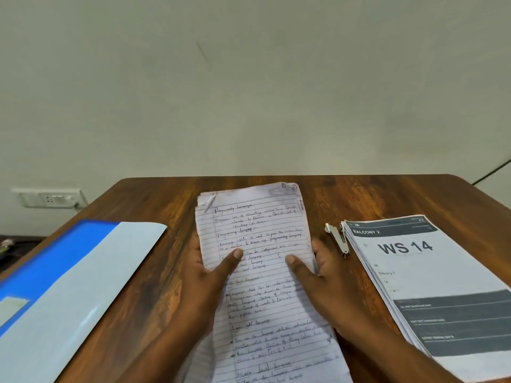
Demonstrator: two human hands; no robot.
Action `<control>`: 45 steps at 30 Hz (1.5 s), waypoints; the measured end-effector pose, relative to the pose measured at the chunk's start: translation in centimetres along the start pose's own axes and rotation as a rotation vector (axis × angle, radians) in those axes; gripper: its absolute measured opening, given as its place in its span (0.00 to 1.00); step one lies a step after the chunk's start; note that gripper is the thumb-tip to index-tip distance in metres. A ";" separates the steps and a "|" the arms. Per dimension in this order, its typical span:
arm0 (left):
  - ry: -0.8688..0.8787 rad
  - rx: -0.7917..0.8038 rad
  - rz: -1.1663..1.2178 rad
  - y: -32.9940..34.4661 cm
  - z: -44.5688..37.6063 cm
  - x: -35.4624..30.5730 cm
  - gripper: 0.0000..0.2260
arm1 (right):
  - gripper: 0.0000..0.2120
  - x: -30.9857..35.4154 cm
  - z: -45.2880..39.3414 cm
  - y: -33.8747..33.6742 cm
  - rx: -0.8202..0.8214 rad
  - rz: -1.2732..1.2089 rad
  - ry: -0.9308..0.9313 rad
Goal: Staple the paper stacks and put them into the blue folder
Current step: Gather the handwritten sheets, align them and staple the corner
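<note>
A stack of lined, handwritten pages (257, 222) is held in the middle of the wooden table (359, 200). My left hand (210, 277) grips its left edge, thumb on top. My right hand (318, 283) grips its right edge, thumb on the page. A small silver stapler (338, 239) lies just right of this stack. A second stack of printed sheets marked "WS 14" (420, 283) lies at the right. The blue folder (63, 277) lies open at the left, with its pale inner flap facing up.
A wall (249, 92) rises right behind the table's far edge. A white socket plate (49, 199) is on the wall at the left. A dark cable (492, 172) runs down at the far right.
</note>
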State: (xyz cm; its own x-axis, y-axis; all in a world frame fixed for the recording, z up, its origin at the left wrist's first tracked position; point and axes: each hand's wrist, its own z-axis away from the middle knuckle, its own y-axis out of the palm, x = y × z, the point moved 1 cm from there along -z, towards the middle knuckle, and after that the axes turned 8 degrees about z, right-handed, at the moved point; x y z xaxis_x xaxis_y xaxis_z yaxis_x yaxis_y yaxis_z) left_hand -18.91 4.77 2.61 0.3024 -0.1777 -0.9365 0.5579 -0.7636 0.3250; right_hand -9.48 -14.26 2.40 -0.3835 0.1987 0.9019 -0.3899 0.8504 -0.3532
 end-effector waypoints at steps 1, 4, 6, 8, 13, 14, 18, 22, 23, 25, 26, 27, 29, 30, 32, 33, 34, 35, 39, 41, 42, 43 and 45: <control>0.020 -0.025 -0.003 0.1 0.1 0.0 0.32 | 0.10 -0.1 0.0 0.1 -0.009 -0.013 0.010; 0.018 -0.032 0.028 0.1 0.0 0.0 0.42 | 0.08 0.1 0.0 -0.1 -0.082 -0.045 0.017; -0.058 0.056 0.046 0.1 0.2 -0.3 0.42 | 0.07 0.9 -0.2 -0.5 -0.158 -0.119 0.005; -0.125 0.198 0.081 0.3 0.5 -0.9 0.31 | 0.07 2.1 -0.2 -1.3 -0.257 -0.231 -0.036; 0.087 0.345 -0.025 1.1 2.2 -2.1 0.12 | 0.08 5.4 1.3 -2.4 -0.472 -0.241 -0.321; 0.169 0.326 -0.059 1.4 2.6 -2.5 0.12 | 0.09 5.9 1.7 -2.3 -0.485 -0.247 -0.370; 0.277 0.291 -0.154 1.4 2.9 -2.3 0.11 | 0.14 5.4 2.2 -1.0 -0.423 -0.236 -0.393; 0.220 0.260 -0.214 0.7 2.2 -1.1 0.12 | 0.14 3.5 2.0 0.0 -0.297 -0.150 -0.292; 0.222 0.244 -0.205 0.7 2.2 -1.0 0.12 | 0.14 3.5 2.1 0.1 -0.301 -0.144 -0.306; 0.235 0.225 -0.199 0.9 2.4 -1.1 0.11 | 0.13 3.8 2.2 0.0 -0.330 -0.131 -0.358; 0.230 0.218 -0.197 1.0 2.4 -1.1 0.11 | 0.12 3.7 2.1 0.0 -0.329 -0.122 -0.369; 0.220 0.216 -0.198 1.0 2.4 -1.0 0.11 | 0.11 3.2 1.9 0.0 -0.310 -0.106 -0.358; 0.184 0.198 -0.195 0.9 2.1 -0.8 0.10 | 0.10 2.0 1.4 0.1 -0.227 -0.009 -0.272; 0.152 0.170 -0.185 0.8 1.9 -1.0 0.10 | 0.12 1.4 1.2 0.2 -0.163 0.033 -0.209; 0.109 0.130 -0.157 0.4 1.4 -1.2 0.08 | 0.15 0.9 1.1 0.3 -0.039 0.017 -0.135; 0.100 0.106 -0.149 0.2 1.1 -1.6 0.07 | 0.15 1.1 1.0 0.2 0.010 -0.031 -0.122; 0.089 0.078 -0.151 -0.1 0.8 -1.9 0.06 | 0.14 1.6 0.8 0.0 0.049 -0.108 -0.107; 0.082 0.056 -0.147 -0.5 0.4 -2.0 0.05 | 0.12 1.8 0.4 -0.4 0.071 -0.173 -0.085; 0.034 -0.069 -0.089 -2.5 -0.6 -2.2 0.08 | 0.10 0.5 -1.6 -2.3 -0.034 0.021 0.016; -0.034 -0.087 0.055 -3.3 -1.1 -2.5 0.14 | 0.03 -0.8 -2.1 -3.3 -0.059 0.363 0.056; -0.061 -0.102 0.096 -3.6 -1.2 -2.6 0.15 | 0.03 -1.2 -2.1 -3.6 -0.041 0.486 0.084; -0.060 -0.123 0.094 -4.1 -1.7 -2.8 0.15 | 0.08 -1.5 -2.1 -3.7 -0.006 0.560 0.115; -0.054 -0.192 0.066 -4.7 -2.5 -3.2 0.16 | 0.17 -1.6 -2.0 -3.7 0.062 0.595 0.187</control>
State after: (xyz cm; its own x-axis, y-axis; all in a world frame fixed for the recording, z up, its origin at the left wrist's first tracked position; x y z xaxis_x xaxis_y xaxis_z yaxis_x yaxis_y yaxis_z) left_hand -20.56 10.50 4.42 0.3043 -0.2603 -0.9163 0.6769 -0.6177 0.4003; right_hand -5.70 -16.74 2.77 -0.3987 0.7163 0.5727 -0.2045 0.5393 -0.8169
